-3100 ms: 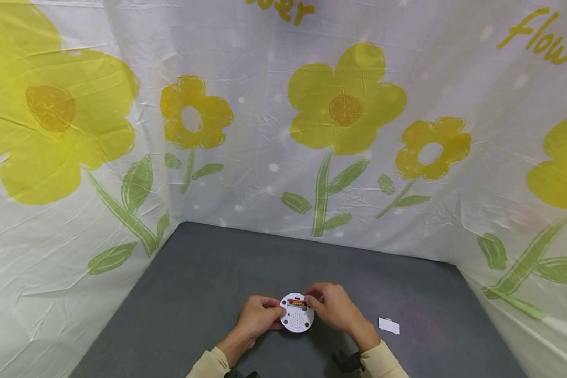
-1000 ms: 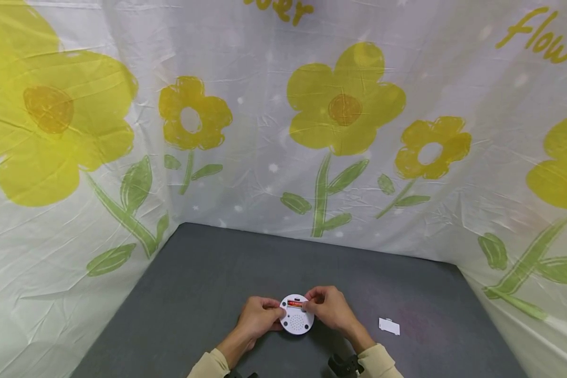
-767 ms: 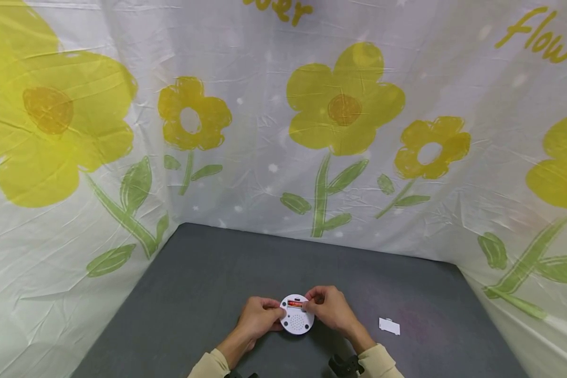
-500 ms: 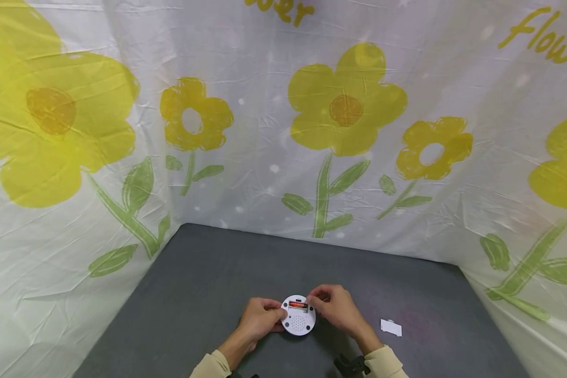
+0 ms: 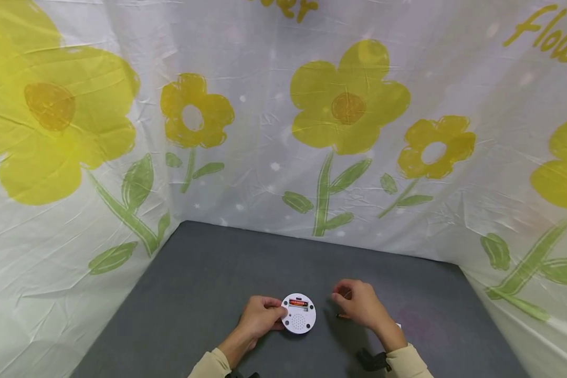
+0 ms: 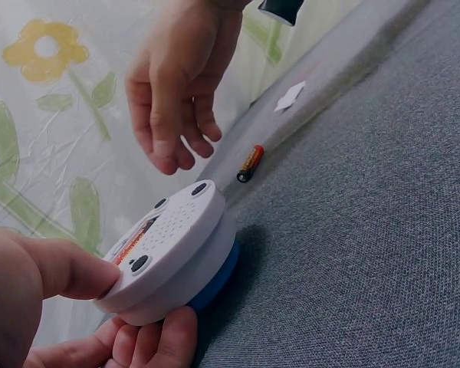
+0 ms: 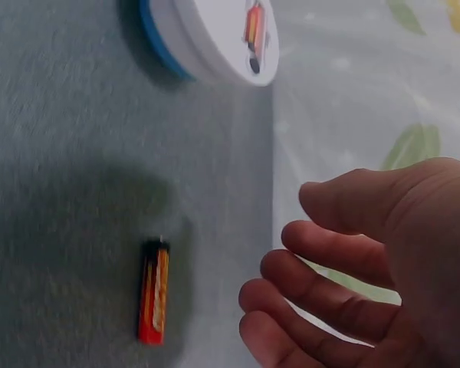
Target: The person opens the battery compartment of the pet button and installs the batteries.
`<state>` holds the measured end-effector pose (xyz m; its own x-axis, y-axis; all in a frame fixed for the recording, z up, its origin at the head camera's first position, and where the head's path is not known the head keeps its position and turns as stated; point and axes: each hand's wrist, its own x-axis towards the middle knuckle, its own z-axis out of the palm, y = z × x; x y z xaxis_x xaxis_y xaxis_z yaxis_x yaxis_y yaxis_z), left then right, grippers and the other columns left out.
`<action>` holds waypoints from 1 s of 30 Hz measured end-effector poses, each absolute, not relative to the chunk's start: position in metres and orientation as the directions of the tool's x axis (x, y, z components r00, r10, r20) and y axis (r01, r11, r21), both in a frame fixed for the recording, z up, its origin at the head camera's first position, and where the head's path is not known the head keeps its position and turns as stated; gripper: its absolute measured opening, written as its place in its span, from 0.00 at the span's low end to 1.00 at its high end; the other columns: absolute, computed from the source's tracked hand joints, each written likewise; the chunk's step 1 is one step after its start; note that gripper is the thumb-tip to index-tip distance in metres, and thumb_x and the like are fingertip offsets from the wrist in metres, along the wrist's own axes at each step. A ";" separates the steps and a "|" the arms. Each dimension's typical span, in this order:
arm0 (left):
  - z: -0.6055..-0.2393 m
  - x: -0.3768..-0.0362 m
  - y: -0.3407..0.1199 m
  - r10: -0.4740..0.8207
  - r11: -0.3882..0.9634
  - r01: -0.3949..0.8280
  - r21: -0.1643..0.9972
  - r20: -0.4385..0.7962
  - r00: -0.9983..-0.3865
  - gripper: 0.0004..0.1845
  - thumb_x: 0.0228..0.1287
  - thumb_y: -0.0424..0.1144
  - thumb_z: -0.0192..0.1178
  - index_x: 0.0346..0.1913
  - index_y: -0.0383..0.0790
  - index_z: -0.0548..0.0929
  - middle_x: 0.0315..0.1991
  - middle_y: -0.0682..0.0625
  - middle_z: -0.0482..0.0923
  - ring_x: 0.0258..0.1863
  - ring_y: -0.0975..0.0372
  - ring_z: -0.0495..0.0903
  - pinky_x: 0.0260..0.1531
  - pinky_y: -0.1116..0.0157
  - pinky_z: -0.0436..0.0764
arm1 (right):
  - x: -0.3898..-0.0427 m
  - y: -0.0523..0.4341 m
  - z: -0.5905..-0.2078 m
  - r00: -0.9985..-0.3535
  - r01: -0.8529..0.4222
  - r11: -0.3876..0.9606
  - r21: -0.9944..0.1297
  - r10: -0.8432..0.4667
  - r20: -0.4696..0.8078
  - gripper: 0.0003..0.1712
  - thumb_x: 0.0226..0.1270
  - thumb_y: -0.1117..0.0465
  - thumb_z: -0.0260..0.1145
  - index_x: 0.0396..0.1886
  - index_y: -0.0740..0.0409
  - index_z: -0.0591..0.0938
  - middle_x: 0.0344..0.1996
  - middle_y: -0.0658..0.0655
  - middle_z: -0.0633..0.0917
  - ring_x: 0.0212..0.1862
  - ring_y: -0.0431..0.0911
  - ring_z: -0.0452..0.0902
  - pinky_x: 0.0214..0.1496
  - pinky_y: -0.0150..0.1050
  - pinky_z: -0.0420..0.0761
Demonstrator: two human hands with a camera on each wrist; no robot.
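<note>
While the head view looked down on the grey table [image 5: 208,273], the left hand [image 5: 260,316] gripped the round white device [image 5: 298,314] at its left rim, thumb on top, which kept the disc steady with its open battery slot facing up. One red battery in the slot [image 5: 298,303] sat across the upper part of the disc. The right hand [image 5: 359,305] hovered well to the right of the device, fingers loosely curled and holding nothing, just above a loose battery [image 5: 342,316] lying on the table. A small white cover [image 5: 398,326] peeked out behind that wrist, set aside near the table's right edge, likely so the slot stayed open. From the left wrist, the left hand [image 6: 38,299] pinched the device [image 6: 172,253] between thumb above and fingers below, tilting it so its blue underside lifted off the cloth; the right hand [image 6: 176,92] hung relaxed above, the loose battery [image 6: 250,163] lay beyond the disc, and the cover [image 6: 289,96] lay farther back. From the right wrist, the right hand [image 7: 368,261] showed slack, half-bent fingers, empty, beside the loose battery [image 7: 153,291], which rested flat and untouched, apart from the device [image 7: 215,38] at the top of the view.
</note>
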<state>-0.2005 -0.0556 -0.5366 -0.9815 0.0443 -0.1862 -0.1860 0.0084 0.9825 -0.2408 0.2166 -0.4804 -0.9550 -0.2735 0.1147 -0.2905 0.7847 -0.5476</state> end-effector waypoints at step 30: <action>-0.538 -0.201 -0.055 0.044 0.006 -0.183 0.983 -0.183 -0.982 0.15 0.61 0.27 0.69 0.49 0.22 0.87 0.37 0.44 0.89 0.33 0.58 0.90 0.34 0.59 0.94 | -0.238 0.239 -0.511 -0.828 -0.559 0.775 -0.296 -0.503 0.247 0.12 0.49 0.69 0.82 0.29 0.50 0.88 0.26 0.45 0.83 0.29 0.37 0.76 0.30 0.37 0.78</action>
